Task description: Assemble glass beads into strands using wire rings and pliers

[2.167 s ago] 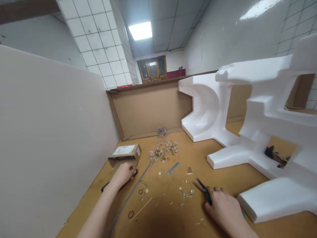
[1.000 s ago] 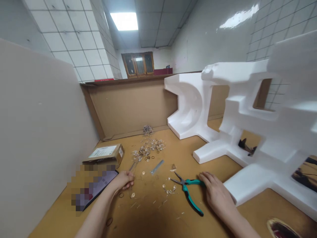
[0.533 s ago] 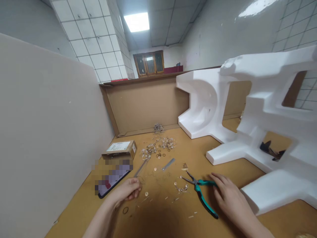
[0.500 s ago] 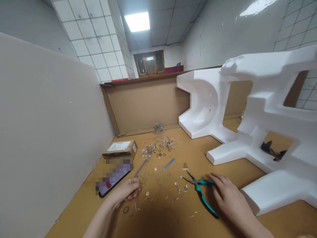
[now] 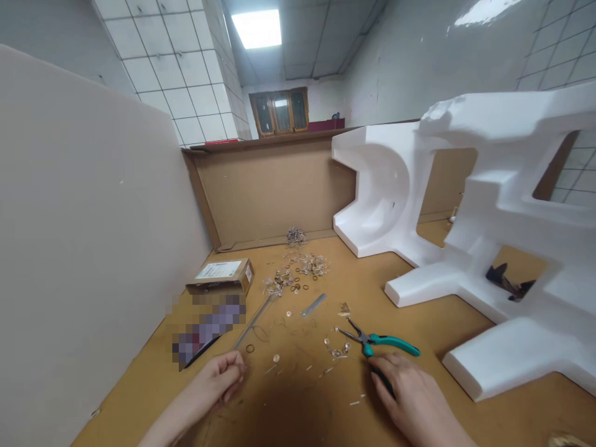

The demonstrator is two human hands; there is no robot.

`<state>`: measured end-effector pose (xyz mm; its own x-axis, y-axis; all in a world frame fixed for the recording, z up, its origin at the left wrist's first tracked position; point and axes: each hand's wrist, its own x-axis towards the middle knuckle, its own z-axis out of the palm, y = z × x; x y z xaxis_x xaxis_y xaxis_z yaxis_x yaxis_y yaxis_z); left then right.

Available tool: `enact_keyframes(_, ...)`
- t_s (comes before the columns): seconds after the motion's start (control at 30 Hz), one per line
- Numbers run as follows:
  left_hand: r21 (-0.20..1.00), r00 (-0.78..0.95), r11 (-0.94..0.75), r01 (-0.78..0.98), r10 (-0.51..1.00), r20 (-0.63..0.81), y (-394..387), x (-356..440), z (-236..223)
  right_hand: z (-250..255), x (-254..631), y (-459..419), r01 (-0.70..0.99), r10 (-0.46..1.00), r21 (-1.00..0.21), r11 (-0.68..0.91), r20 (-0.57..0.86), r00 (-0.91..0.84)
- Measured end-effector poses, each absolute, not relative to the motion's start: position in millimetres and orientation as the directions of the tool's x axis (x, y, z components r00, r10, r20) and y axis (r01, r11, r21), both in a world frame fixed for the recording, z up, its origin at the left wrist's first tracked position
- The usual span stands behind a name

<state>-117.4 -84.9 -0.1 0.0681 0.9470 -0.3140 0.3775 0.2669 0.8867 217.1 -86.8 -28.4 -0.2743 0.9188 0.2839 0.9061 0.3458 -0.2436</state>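
My left hand (image 5: 220,377) is closed low on the left, fingertips curled together; anything inside them is hidden. Its fingers are by the lower end of a long thin metal-looking strip (image 5: 254,321), which slants up to a clump of clear pieces (image 5: 279,281). A small dark ring (image 5: 250,349) lies just right of this hand. My right hand (image 5: 405,391) is closed over the lower handle of green-handled long-nose pliers (image 5: 365,338). The pliers lie with jaws apart, pointing up-left. Beside the jaws is a curved row of small clear beads or stones (image 5: 336,349).
A white foam packing piece (image 5: 419,292) fills the right side. At left are a small cardboard box (image 5: 221,276) and a blurred phone-like object (image 5: 207,332). A short flat strip (image 5: 314,304), loose rings and a wiry heap (image 5: 295,236) lie mid-table. A cardboard wall (image 5: 270,192) stands behind.
My right hand has moved from the pliers' upper handle to the lower one. My left hand has shifted down and left, uncovering more of the long strip and a dark ring.
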Motion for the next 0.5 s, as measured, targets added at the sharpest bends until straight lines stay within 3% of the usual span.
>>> enact_keyframes(0.3,0.934,-0.051,0.146,0.326,0.989,-0.137,-90.1,-127.6,3.2,-29.9,213.5,-86.0,0.892,0.911,-0.245,0.380,0.263,-0.317)
enact_keyframes(0.5,0.936,-0.159,0.102,0.338,0.986,-0.050,-89.5,-128.3,8.7,-23.1,231.3,-71.0,0.919,0.946,-0.273,0.285,0.235,-0.224)
